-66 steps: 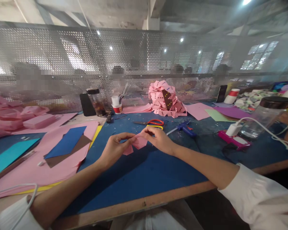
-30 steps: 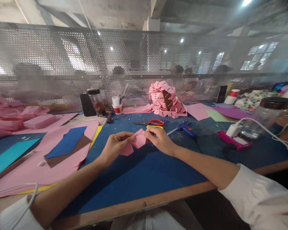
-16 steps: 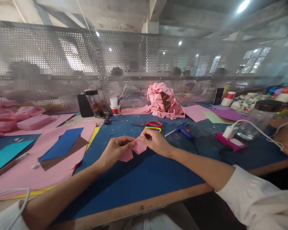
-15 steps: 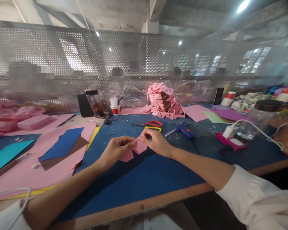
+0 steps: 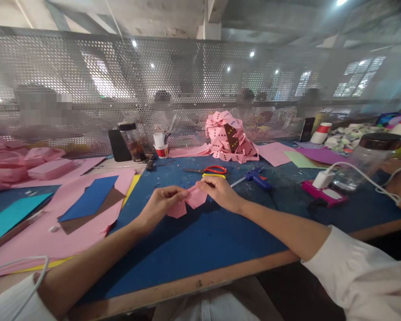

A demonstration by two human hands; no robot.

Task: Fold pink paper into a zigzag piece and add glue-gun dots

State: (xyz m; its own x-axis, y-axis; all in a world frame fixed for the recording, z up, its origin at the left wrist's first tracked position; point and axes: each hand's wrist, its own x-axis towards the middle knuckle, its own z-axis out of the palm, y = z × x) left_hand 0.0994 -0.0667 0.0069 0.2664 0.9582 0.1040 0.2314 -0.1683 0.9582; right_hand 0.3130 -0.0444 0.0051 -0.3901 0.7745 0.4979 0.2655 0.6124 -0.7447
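Observation:
Above the blue tabletop [image 5: 194, 254], a folded piece of pink paper [image 5: 196, 198] is held between my two hands. My left hand [image 5: 162, 203] pinches its left part, with one flap hanging below the fingers. At its right end, my right hand [image 5: 220, 191] grips the top edge between thumb and fingers. Just beyond my right hand lie scissors [image 5: 215, 170] with red and yellow handles, partly hidden by it. A blue glue gun [image 5: 259, 179] with a pale glue stick rests to their right.
Behind stands a heap of dotted pink paper pieces [image 5: 225, 138]. Pink sheets [image 5: 83, 243] with blue card [image 5: 90, 198] lie left, near folded pink boxes [image 5: 50, 169]. A paper cup [image 5: 161, 150], a jar [image 5: 132, 142], a magenta power strip [image 5: 324, 193] and a large clear jar [image 5: 357, 165] also stand around.
Both hands stay on the pink paper, which has risen slightly and now shows more of its flat face between them. The camera view has shifted a little.

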